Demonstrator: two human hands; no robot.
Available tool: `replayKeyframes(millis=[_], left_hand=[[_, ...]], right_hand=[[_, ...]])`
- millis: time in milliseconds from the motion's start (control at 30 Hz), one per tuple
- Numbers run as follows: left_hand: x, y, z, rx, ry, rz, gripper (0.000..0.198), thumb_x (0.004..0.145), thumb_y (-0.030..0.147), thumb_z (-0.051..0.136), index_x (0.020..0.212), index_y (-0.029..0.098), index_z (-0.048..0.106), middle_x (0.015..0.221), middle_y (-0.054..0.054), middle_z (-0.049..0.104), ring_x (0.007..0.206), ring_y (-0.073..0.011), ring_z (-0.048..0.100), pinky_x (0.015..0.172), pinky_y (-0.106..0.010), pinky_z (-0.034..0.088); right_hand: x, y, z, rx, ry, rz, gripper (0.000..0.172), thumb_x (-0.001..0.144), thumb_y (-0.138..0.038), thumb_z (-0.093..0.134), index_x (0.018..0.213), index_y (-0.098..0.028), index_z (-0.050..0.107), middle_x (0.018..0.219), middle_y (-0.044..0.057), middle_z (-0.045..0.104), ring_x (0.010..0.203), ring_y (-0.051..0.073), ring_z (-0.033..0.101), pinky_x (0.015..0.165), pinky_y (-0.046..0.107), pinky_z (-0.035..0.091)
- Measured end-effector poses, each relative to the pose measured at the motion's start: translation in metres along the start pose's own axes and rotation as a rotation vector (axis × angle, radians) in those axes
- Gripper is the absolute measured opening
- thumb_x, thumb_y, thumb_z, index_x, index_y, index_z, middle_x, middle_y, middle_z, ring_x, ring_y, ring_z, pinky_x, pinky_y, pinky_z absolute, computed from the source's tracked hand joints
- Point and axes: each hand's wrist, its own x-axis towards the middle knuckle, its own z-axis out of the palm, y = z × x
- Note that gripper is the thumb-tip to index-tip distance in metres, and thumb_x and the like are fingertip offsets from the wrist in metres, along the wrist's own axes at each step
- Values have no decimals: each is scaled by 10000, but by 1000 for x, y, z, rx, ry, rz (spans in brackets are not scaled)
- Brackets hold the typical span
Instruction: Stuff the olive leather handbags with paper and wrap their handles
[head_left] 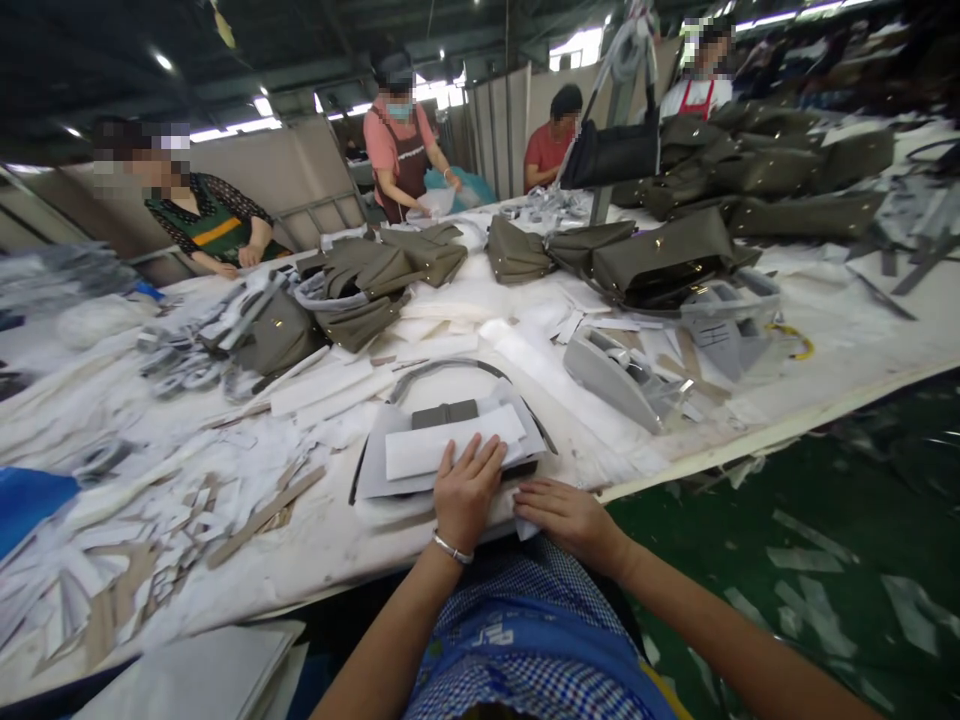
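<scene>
In front of me on the table lies a handbag (360, 470) with dark edges and a thin looped handle (450, 364), mostly covered by pale wrapping sheet (536, 440). A folded white strip (420, 452) rests on top, and a small olive piece with a band (444, 413) shows behind it. My left hand (469, 490) lies flat on the strip's right part, fingers spread, a bracelet at its wrist. Beside the bag's near right corner, my right hand (566, 518) has its fingers together over the edge of a whitish sheet (526, 527); its thumb is hidden.
Olive bags (660, 260) are heaped across the table (840, 345). A grey wrapped bag (611, 375) stands to the right. Paper and cardboard scraps (142, 560) lie to the left. Several co-workers (405, 150) are at the far side. The green floor (750, 520) has scraps on it.
</scene>
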Motion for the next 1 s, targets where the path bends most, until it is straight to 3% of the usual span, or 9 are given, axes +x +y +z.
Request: replayKeyframes(millis=[267, 500, 667, 833, 1000], left_hand=[[1, 2, -1, 0, -9, -23, 360, 979, 209, 524, 1330, 286, 554, 1322, -11, 626, 1285, -233, 544, 1160, -510, 299], [3, 1, 3, 15, -3, -17, 343, 976, 196, 534, 1307, 277, 573, 1295, -22, 645, 1272, -225, 556, 1157, -497, 303], [4, 1, 3, 25, -11, -6, 341, 976, 196, 532, 1306, 271, 574, 1290, -24, 649, 1268, -229, 559, 1155, -499, 304], [0, 1, 2, -12, -65, -16, 360, 977, 201, 522, 1327, 278, 558, 1323, -28, 631, 1305, -230, 523, 1163, -530, 288], [-2, 1, -1, -44, -104, -22, 373, 973, 182, 519, 1337, 258, 543, 1353, -51, 613, 1290, -230, 529, 1165, -550, 283]], right_hand=[[10, -19, 2, 169, 83, 133, 296, 956, -90, 427, 1111, -190, 658, 1046, 63, 751, 1008, 173, 701, 967, 348, 553], [-4, -49, -7, 172, 48, 224, 333, 910, -43, 439, 1123, -191, 648, 1047, 51, 753, 1026, 173, 698, 992, 346, 536], [1, -58, -15, 180, 36, 234, 343, 906, -40, 441, 1131, -187, 654, 1055, 54, 752, 1027, 176, 698, 992, 345, 536], [31, -47, -38, 193, 49, 243, 326, 926, -74, 453, 1118, -214, 676, 1043, 39, 756, 990, 162, 707, 936, 310, 556], [75, -15, -54, 137, 38, 339, 245, 948, -168, 526, 1050, -258, 731, 984, 11, 768, 901, 165, 721, 836, 276, 561]])
